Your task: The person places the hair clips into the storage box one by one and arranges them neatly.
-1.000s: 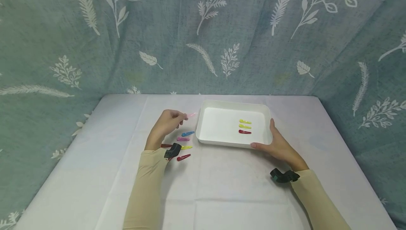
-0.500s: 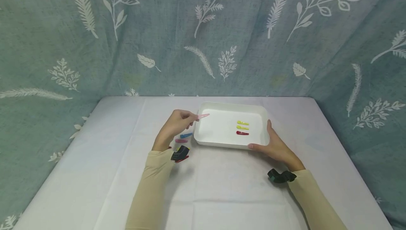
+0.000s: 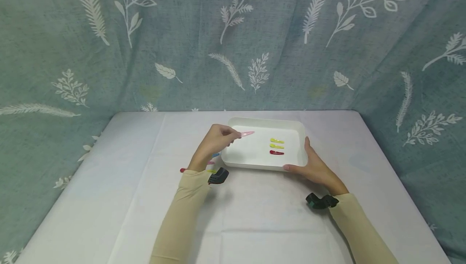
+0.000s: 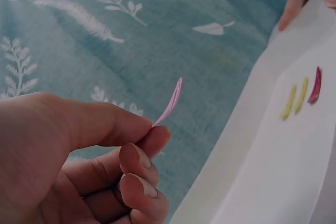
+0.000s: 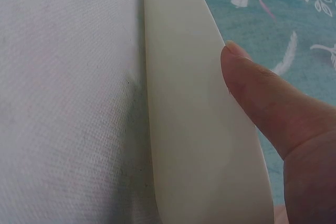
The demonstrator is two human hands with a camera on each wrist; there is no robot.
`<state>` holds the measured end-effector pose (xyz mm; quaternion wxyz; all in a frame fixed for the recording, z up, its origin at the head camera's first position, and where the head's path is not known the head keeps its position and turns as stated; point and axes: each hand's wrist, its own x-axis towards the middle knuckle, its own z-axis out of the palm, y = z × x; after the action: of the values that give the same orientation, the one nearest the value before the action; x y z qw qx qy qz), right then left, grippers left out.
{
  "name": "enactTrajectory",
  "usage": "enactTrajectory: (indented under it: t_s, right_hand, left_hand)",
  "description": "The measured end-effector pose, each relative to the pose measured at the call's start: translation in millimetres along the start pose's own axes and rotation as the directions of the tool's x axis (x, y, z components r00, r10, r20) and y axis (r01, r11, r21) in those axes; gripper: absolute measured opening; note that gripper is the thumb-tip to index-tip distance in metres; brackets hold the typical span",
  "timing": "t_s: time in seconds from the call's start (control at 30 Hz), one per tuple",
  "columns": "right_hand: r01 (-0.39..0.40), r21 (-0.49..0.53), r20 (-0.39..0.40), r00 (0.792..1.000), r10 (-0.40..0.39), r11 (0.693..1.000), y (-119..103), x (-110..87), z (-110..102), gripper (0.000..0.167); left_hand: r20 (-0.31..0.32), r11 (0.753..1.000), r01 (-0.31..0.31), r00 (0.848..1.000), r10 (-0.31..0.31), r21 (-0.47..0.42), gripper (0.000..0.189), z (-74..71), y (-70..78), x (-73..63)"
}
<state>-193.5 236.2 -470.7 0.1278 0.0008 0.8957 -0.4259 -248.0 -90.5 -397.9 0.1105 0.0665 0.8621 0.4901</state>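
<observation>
My left hand (image 3: pixel 236 135) pinches a pale pink hair clip (image 3: pixel 247 133) between thumb and forefinger and holds it in the air over the left part of the white tray (image 3: pixel 263 120). The left wrist view shows the same pink clip (image 4: pixel 170 100) sticking up from the fingertips. Two yellow clips (image 3: pixel 276 140) and a red clip (image 3: pixel 276 152) lie in a row inside the tray. My right hand (image 3: pixel 308 162) grips the tray's near right corner. Its thumb (image 5: pixel 262 98) lies against the tray wall (image 5: pixel 194 119).
Several loose clips lie on the white cloth left of the tray, partly hidden by my left wrist: a blue one (image 3: pixel 216 155), a pink one (image 3: pixel 210 162), a red one (image 3: pixel 183 170), a yellow one (image 3: pixel 210 171). A leaf-patterned curtain (image 3: pixel 233 41) closes off the back and sides.
My left hand has carried the pink clip rightward, from beside the tray's left rim to over its inside. The right hand has stayed on the tray's corner.
</observation>
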Motion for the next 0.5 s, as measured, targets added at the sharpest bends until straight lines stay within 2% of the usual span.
enactTrajectory:
  t_s: [0.23, 0.5]
  right_hand:
    - [0.004, 0.000, 0.000, 1.000, -0.004, 1.000, 0.7, 0.5, 0.0, 0.143]
    - [0.012, 0.017, 0.002, 1.000, -0.012, 1.000, 1.9, -0.3, -0.5, 0.142]
  left_hand:
    - [0.028, 1.000, 0.019, 0.999, -0.019, -0.008, 0.030, 12.7, 6.4, 3.8]
    - [0.072, 0.999, -0.007, 0.997, 0.010, -0.035, 0.026, 26.6, 7.8, 12.2]
